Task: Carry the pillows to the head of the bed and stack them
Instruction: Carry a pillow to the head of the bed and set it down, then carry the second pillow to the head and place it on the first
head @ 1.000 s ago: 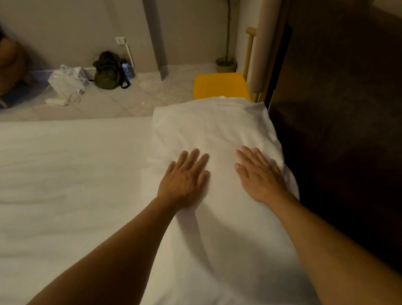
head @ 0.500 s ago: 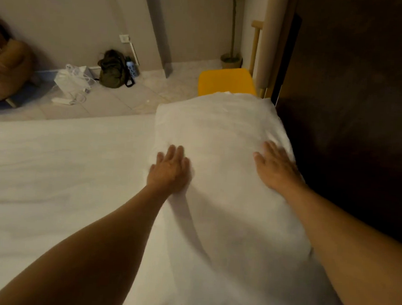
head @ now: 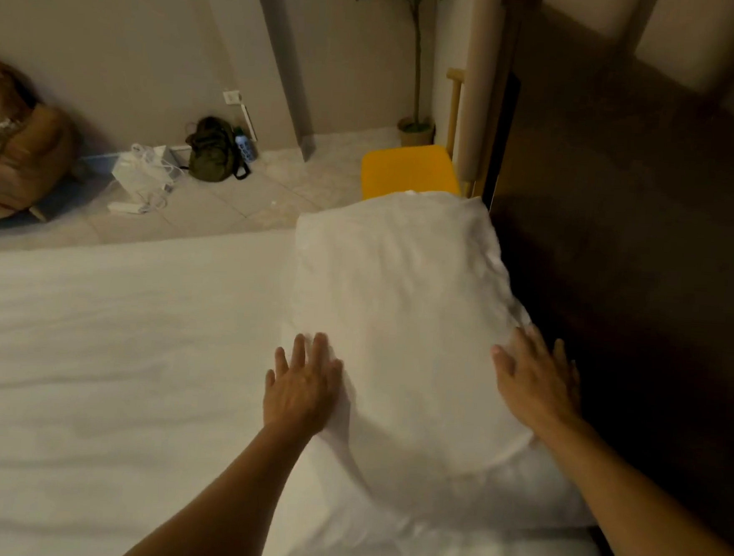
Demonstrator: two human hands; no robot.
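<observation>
Pillow (head: pixel 401 323) lies between both flat hands (ungripped).

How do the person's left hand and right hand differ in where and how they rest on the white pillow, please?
The left hand lies on the pillow at its edge toward the open bed sheet; the right hand lies on the opposite edge, beside the dark headboard. The left hand's fingers point up the pillow, while the right hand's fingers spread over the edge toward the headboard. Both lie flat and open, palms down, with no grip on the fabric.

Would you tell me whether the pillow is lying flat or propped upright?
Flat: the pillow lies on the bed beside the headboard.
</observation>
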